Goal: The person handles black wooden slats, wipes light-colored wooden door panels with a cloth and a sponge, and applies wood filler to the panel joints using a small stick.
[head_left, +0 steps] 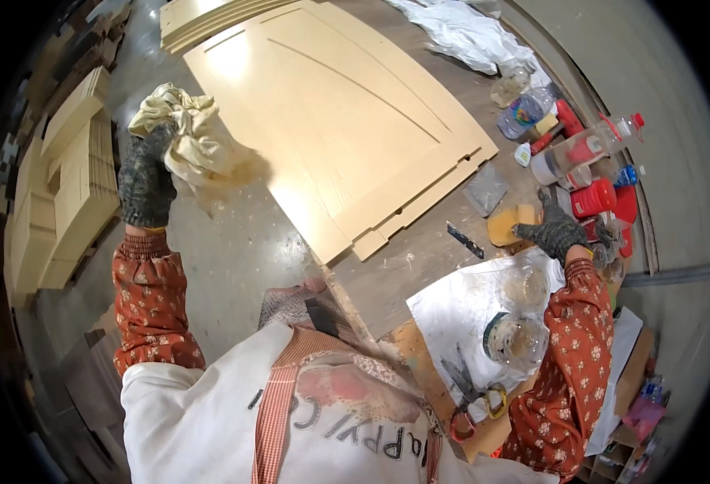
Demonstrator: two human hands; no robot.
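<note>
My left hand [147,179], in a dark grey knit glove, is closed around a crumpled pale yellow cloth [195,133]. It holds the cloth up beside the left edge of a cream door panel [331,121] with grooved lines, which lies on the workbench. At the bench's right side, my right hand [563,230] wears a matching glove. Its fingers are spread at the edge of a yellow sponge-like block [503,229]; whether they grip it does not show clearly. Close by lie a black-handled knife [465,240] and a grey square sheet [485,190].
Plastic bottles [585,149] and red containers [594,198] crowd the right bench edge. Scissors [472,395] and clear jars [516,339] rest on white paper [444,302] near my body. Stacked panels [77,194] stand on the left floor; more cream panels [210,18] lie beyond.
</note>
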